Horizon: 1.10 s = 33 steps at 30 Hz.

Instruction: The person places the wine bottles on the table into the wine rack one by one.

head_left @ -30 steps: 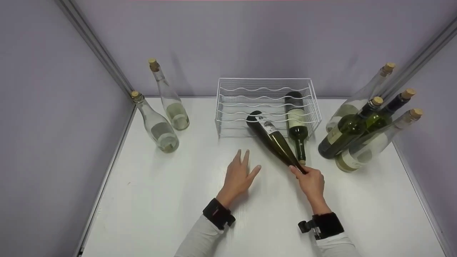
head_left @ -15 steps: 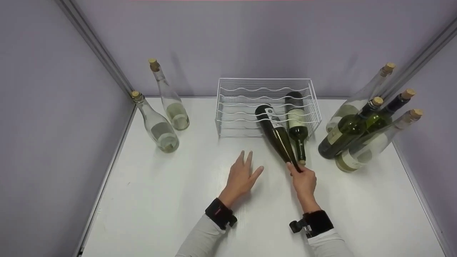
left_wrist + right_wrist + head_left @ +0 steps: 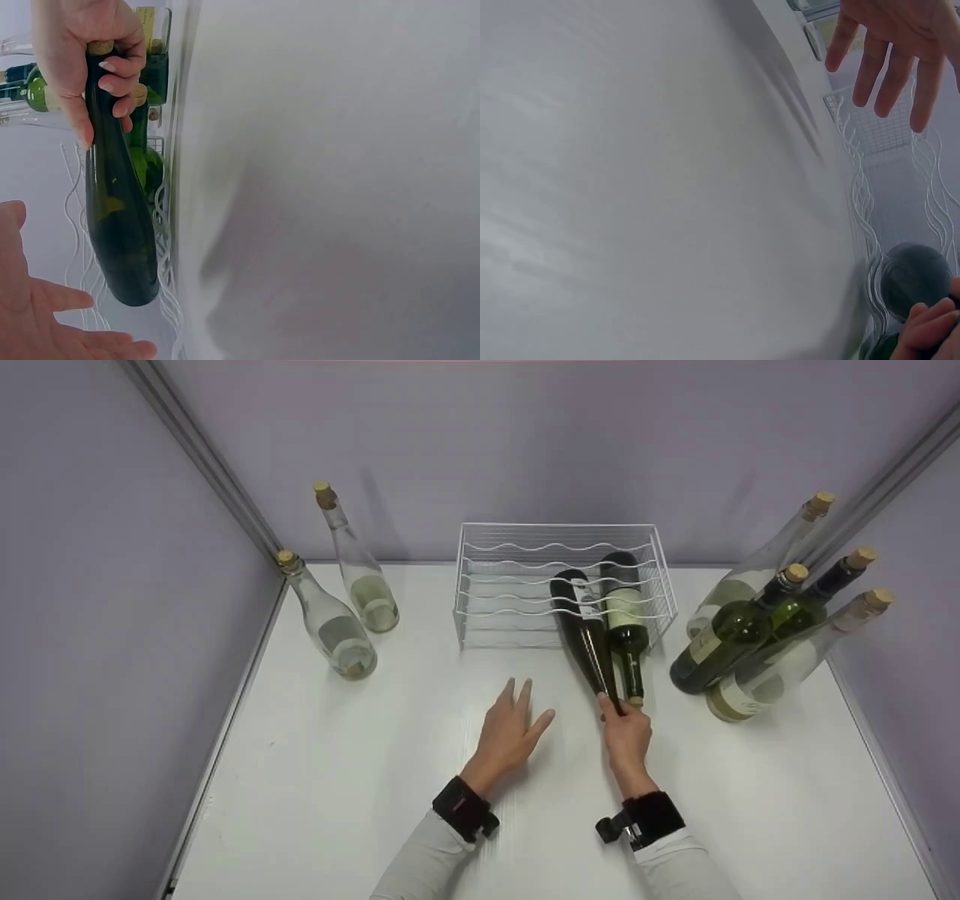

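Note:
My right hand (image 3: 627, 741) grips a dark wine bottle (image 3: 587, 649) by its neck, fingers wrapped round it just below the cork, as the left wrist view shows. The bottle's base reaches into the white wire rack (image 3: 517, 613), beside a green wine bottle (image 3: 625, 634) with a cream label that lies in the rack, its neck toward me. My left hand (image 3: 506, 731) hovers over the table in front of the rack, fingers spread, holding nothing. In the right wrist view the held bottle's round base (image 3: 916, 281) shows among the wavy wires.
Two clear corked bottles (image 3: 339, 636) stand at the left. To the right of the rack, several clear and green corked bottles (image 3: 724, 637) stand close together. Walls (image 3: 360, 442) enclose the white table (image 3: 337, 810) at the back and sides.
My right hand has moved left and slightly forward, pushing the dark bottle's base deeper into the rack and swinging it nearer the lying bottle. My left hand has shifted slightly right.

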### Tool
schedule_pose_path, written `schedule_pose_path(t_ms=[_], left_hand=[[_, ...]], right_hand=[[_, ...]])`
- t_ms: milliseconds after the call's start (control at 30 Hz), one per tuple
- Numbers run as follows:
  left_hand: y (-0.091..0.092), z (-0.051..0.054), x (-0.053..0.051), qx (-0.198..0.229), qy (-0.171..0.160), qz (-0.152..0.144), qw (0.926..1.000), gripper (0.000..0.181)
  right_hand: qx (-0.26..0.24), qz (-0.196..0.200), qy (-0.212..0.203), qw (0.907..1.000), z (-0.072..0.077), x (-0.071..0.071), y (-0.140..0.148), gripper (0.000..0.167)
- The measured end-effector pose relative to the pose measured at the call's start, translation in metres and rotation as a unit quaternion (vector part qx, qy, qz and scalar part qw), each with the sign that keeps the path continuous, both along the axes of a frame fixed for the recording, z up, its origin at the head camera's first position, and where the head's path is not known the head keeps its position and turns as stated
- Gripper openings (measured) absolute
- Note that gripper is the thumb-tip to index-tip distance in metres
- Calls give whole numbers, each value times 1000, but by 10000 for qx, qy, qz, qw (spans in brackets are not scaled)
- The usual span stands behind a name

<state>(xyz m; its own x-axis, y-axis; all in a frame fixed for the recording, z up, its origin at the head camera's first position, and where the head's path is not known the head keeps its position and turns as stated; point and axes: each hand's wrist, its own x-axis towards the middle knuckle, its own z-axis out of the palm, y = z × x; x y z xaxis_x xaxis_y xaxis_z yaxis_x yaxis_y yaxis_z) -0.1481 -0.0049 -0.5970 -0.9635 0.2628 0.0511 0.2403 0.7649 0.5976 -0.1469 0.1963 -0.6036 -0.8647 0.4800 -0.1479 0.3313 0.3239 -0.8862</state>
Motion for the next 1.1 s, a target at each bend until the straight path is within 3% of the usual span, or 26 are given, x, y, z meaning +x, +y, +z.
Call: schedule_pose_path(t_ms=[633, 867, 1100], left_hand=[[2, -3, -1, -34, 34, 33, 10000, 75], [2, -2, -2, -21, -16, 36, 10000, 76], [1, -2, -3, 39, 26, -8, 10000, 75]], right_hand=[[-342, -149, 370, 9986, -10, -25, -16, 46], [-147, -181, 318, 9992, -10, -35, -14, 44], [-379, 16, 274, 9989, -12, -42, -18, 41]])
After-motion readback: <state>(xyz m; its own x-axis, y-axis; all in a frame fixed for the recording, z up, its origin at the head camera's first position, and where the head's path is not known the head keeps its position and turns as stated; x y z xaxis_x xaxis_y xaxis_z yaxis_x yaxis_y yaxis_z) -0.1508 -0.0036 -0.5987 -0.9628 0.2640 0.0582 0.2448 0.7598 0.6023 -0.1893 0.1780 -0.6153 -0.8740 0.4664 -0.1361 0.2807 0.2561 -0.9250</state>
